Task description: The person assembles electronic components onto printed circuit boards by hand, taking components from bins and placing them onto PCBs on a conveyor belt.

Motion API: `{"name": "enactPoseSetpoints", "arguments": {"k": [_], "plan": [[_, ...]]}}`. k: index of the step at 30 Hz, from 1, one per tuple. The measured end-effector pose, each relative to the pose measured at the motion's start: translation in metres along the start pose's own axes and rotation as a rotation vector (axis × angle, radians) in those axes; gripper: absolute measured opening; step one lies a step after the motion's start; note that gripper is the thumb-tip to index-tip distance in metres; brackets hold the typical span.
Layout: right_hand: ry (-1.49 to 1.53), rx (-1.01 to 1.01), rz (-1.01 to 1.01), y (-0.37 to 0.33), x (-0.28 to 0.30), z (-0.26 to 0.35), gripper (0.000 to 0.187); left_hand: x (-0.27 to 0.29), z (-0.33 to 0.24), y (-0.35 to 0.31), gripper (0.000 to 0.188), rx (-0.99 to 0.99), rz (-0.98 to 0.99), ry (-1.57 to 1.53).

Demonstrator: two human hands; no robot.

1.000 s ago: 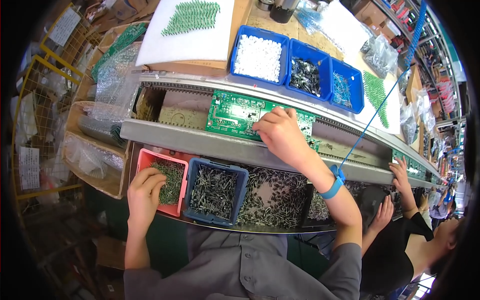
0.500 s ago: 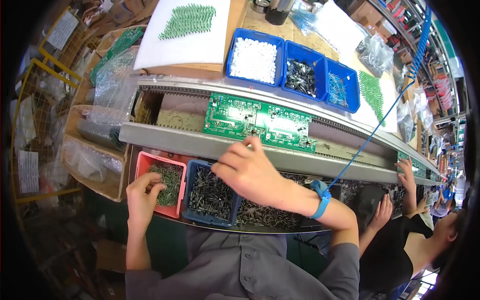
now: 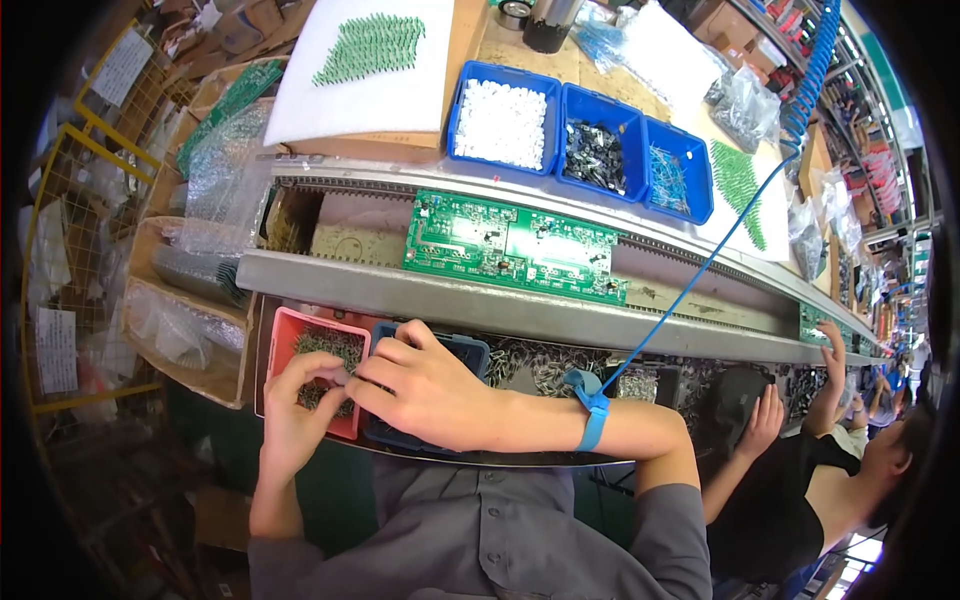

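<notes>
My left hand (image 3: 303, 400) and my right hand (image 3: 420, 388) meet fingertip to fingertip over a pink bin (image 3: 283, 343) of small thin-leaded parts. Thumb and fingers of the left are pinched together; what they hold is too small to make out. Curled fingers of my right hand press in beside them, hiding anything between. Under the right hand lies a dark blue bin (image 3: 476, 350), mostly covered. A blue wrist strap (image 3: 592, 410) circles my right wrist. Beyond, a green circuit board (image 3: 510, 245) with several parts on it rests in the rail track.
A metal rail (image 3: 420, 288) runs between the bins and the board. Behind it stand blue bins of white parts (image 3: 503, 122), black parts (image 3: 595, 155) and blue-leaded parts (image 3: 672, 180). A coiled blue cord (image 3: 690, 285) crosses at right, near a co-worker's hand (image 3: 765, 420).
My right hand has moved from the board's near edge down and left to the pink bin, joining my left hand. The left hand has shifted slightly right.
</notes>
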State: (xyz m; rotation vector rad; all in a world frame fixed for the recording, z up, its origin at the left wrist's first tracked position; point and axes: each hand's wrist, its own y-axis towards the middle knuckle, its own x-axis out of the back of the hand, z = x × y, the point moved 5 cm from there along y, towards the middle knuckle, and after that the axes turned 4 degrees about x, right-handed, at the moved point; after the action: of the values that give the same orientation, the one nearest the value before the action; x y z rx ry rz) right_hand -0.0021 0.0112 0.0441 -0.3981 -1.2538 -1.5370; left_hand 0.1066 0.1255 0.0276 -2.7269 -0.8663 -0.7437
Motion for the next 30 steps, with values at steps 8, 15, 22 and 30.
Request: {"name": "enactPoseSetpoints", "arguments": {"k": [8, 15, 22, 30], "plan": [[-0.104, -0.064, -0.086, -0.019, 0.041, -0.005, 0.032, -0.038, -0.016, 0.031, 0.033, 0.225, 0.368, -0.629], [-0.126, -0.186, -0.078, -0.060, 0.086, -0.022, 0.025, -0.076, -0.045, 0.054, 0.037, 0.134, 0.608, -0.591], [-0.196, -0.669, -0.199, -0.132, 0.127, -0.087, 0.020, -0.076, -0.049, 0.072, 0.050, -0.508, 0.229, 0.553], [-0.336, -0.633, -0.096, -0.152, 0.127, -0.112, 0.014, -0.082, -0.034, 0.075, 0.051, -0.498, 0.228, 0.640]]}}
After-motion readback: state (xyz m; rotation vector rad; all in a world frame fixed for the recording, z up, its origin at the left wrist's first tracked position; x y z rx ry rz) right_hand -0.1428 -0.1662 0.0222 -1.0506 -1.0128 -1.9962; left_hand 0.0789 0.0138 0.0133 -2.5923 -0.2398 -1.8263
